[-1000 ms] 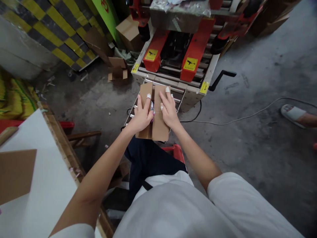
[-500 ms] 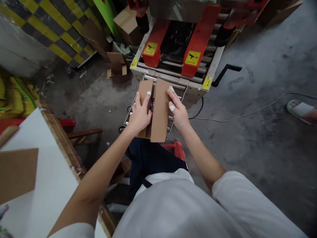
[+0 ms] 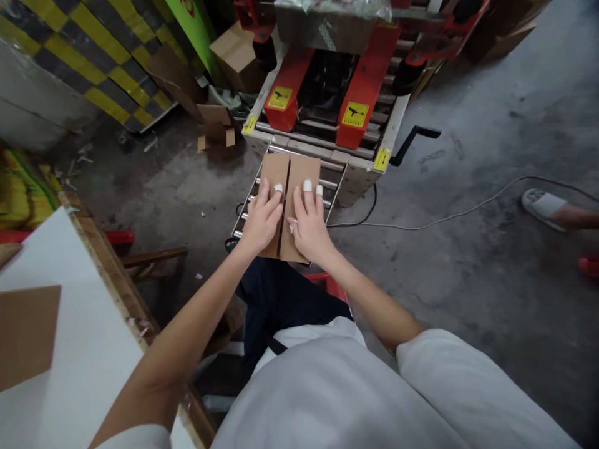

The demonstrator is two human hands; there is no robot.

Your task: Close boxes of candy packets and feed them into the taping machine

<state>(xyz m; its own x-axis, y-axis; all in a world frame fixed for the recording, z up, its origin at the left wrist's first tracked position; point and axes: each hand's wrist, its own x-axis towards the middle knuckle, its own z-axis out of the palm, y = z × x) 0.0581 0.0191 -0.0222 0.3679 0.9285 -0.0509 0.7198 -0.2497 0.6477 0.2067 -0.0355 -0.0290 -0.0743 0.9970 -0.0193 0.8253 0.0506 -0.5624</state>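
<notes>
A small brown cardboard box lies on the metal rollers at the near end of a carton-sealing machine. Its two top flaps are folded down and meet along a centre seam. My left hand rests flat on the left flap with its fingers stretched out. My right hand lies flat on the right flap, fingers spread. Several fingertips on both hands carry white tape. Neither hand grips anything.
The machine has two red guide arms with yellow warning labels and a black crank handle on its right. A white table with a cardboard sheet stands at my left. A cable crosses the floor; another person's sandalled foot is at right.
The right flap, which stood raised half a second ago, is now pressed down flat. My right hand moved from the flap's edge onto its top. The box's contents are now covered.
</notes>
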